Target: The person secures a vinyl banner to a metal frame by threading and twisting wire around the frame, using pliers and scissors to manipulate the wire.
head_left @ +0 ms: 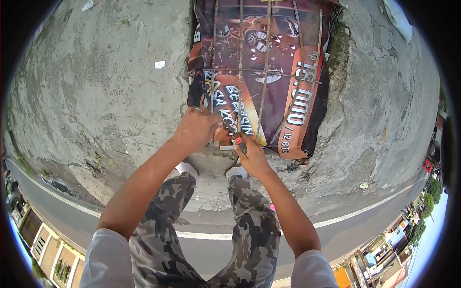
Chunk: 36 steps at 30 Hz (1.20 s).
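Observation:
A dark printed banner (283, 113) with large white lettering lies beneath a grid of thin rusty metal bars (240, 48) in a gap in the concrete. My left hand (198, 126) is closed at the banner's lower left edge, beside a bar; what its fingers grip is hidden. Just to the right, my right hand (251, 152) is closed around a slim dark tool (230, 127) with a red part near the fingers. The tool's upper end reaches toward my left fingertips, over the banner's lettering.
Rough grey concrete (120, 86) surrounds the banner. My feet and camouflage trousers (254, 235) are below it. Behind lies a road with a white line (206, 235). A white scrap (160, 64) lies at the left, and a pale sheet (397, 19) at the upper right.

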Tool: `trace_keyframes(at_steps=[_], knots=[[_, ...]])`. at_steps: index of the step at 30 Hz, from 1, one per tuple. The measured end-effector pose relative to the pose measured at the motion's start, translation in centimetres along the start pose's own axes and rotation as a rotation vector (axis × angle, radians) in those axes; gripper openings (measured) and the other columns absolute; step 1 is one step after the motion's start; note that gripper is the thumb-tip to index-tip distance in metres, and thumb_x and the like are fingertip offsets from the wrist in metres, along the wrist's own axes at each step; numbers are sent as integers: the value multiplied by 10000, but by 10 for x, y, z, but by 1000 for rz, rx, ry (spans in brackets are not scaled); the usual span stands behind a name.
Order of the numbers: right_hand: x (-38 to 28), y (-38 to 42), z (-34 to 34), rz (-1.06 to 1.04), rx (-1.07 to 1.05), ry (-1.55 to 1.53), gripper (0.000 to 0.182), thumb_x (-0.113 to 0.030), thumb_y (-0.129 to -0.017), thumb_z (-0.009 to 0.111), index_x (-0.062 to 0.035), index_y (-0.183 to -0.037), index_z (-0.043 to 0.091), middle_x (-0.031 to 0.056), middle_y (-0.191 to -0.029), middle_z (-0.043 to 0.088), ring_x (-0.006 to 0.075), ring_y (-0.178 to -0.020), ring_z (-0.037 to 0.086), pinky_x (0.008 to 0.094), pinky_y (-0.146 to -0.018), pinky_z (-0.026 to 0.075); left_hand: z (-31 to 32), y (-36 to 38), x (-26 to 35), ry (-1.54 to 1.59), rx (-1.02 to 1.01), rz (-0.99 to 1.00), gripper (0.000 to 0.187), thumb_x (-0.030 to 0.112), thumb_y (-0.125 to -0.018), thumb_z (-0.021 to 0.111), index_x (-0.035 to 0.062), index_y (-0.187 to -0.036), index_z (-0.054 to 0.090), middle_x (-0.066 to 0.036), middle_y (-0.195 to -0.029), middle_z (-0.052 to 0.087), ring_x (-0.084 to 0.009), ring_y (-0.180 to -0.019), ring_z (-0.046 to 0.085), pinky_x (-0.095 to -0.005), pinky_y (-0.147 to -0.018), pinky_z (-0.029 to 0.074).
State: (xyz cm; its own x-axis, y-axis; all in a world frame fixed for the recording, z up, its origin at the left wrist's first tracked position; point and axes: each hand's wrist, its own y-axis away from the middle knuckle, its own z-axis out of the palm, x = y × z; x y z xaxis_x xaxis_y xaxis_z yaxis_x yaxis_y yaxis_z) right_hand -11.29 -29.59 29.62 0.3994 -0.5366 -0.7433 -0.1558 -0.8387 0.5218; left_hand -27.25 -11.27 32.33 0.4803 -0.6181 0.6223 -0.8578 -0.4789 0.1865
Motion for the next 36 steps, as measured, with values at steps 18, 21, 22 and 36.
trace_keyframes(at_steps=[18,21,22,36], knots=[[319,-52,-262,404,1345,241,645,-596,-978,472,-4,-1173,634,133,-945,646,241,-868,631,407,-782,500,265,-106,-102,606,645,-610,210,172,-1006,439,34,-1014,597,-244,-872,672,-453,-797,645,-518,-739,481],[402,-59,-319,630,1439,505,694,-616,-931,494,3,-1216,625,251,-1130,656,359,-1073,629,491,-918,484,295,-116,-105,565,678,-683,217,187,-1011,456,22,-1009,596,-251,-841,667,-451,-779,642,-512,-742,484],[419,-61,-329,748,1398,496,705,-618,-916,507,1,-1236,615,279,-1189,644,391,-1141,611,508,-957,470,303,-119,-108,605,692,-695,216,185,-1008,463,18,-1007,599,-252,-836,667,-451,-786,645,-513,-744,485],[381,-102,-258,494,1534,1001,573,-443,-924,614,-46,-1328,524,257,-1335,479,444,-1239,463,540,-1017,403,244,-156,-141,204,481,-631,221,108,-875,582,37,-1007,744,-260,-922,701,-427,-888,684,-484,-853,529]])
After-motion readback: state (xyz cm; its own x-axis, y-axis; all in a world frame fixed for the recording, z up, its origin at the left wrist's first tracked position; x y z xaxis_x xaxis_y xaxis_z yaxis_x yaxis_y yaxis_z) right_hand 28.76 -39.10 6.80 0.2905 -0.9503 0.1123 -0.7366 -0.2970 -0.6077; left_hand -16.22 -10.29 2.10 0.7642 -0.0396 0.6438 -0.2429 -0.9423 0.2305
